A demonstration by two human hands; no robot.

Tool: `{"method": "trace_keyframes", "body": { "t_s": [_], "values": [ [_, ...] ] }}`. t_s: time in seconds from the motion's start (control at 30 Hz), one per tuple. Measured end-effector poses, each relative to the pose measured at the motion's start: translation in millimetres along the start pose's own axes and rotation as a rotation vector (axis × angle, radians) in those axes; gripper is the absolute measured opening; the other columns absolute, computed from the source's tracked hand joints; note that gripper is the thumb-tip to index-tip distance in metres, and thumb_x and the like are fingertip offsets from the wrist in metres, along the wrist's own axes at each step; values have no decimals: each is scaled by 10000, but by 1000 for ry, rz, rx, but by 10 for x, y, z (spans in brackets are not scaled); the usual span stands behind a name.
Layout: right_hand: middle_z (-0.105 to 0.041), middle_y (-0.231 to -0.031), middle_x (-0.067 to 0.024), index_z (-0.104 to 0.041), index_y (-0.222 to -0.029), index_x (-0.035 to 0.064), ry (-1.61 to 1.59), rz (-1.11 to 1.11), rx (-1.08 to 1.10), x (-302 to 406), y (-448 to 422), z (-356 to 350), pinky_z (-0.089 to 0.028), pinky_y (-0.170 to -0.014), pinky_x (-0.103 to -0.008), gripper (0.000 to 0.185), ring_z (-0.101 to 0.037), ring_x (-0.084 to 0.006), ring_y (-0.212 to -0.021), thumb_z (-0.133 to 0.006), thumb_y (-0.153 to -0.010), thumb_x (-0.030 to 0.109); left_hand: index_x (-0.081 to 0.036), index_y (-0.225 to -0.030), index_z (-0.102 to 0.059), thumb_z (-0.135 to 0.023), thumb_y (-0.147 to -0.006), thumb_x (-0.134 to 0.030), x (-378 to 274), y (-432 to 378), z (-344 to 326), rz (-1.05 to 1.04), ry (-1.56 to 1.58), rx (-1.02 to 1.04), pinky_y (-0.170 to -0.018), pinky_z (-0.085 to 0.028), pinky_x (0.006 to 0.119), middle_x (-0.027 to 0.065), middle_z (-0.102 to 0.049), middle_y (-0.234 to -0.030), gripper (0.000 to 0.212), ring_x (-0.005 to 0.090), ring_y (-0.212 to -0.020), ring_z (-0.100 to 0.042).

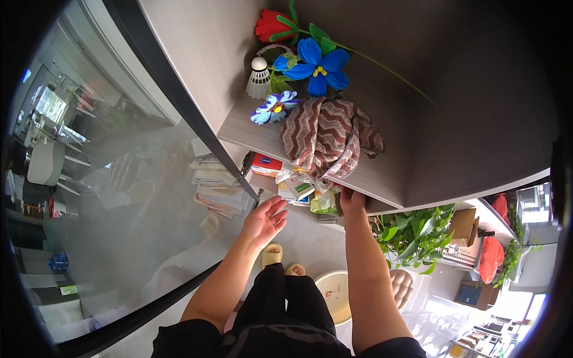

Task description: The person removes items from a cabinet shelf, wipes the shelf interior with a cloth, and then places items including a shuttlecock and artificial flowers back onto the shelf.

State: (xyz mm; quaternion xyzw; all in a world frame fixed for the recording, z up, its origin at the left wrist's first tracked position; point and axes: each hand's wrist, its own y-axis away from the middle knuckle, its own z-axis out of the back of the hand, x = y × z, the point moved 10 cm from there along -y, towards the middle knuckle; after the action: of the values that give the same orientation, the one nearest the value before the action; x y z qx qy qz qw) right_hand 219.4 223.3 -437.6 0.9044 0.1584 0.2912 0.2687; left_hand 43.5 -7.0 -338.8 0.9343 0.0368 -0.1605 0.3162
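Observation:
My left hand [265,223] is held palm up in front of the lower shelf, fingers apart, with nothing in it. My right hand [352,198] reaches into the lower compartment at its right; the shelf board hides its fingertips. Left of it lie a green-and-clear plastic package [323,202], a white box with green print [300,188] and a red box [266,164]. On the board above sits a crumpled cloth with brown and grey zigzags [329,134]. Behind it are a blue plush-wire flower [318,67], a red one [274,26], a blue-and-white one [274,107] and a shuttlecock [258,78].
A glass door [147,215] in a black frame stands at the left, with stacked papers [217,179] seen near it. Leafy green plants [414,232], a cardboard box [463,227] and a round cream basin [335,297] are at the lower right.

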Motion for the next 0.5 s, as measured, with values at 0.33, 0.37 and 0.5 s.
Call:
{"method": "trace_keyframes", "body": {
  "t_s": [0.33, 0.37, 0.5],
  "values": [
    [-609, -864, -72, -586, -963, 73, 371, -114, 65, -169, 513, -89, -513, -705, -287, 141, -589, -188, -805, -555, -864, 169, -75, -1128, -536, -506, -897, -238, -188, 470, -415, -46, 15, 62, -796, -443, 331, 59, -591, -1089, 284, 187, -882, -573],
    [-589, -941, -57, -572, -1008, 67, 565, -128, 162, -211, 741, -230, -493, -734, -290, 172, -574, -179, -856, -566, -853, 141, -77, -1116, -542, -513, -896, -227, -323, 579, -544, -113, -73, 43, -793, -443, 326, 59, -595, -1067, 269, 181, -881, -574],
    [-604, -893, -18, -589, -1025, -12, 1004, -112, 623, -184, 1961, -984, -445, -741, -216, 218, -550, -90, -817, -613, -820, 58, -81, -1081, -560, -544, -886, -173, -863, 897, -1054, -422, -346, 23, -758, -451, 301, 56, -605, -1004, 216, 157, -855, -580]
  ]
}}
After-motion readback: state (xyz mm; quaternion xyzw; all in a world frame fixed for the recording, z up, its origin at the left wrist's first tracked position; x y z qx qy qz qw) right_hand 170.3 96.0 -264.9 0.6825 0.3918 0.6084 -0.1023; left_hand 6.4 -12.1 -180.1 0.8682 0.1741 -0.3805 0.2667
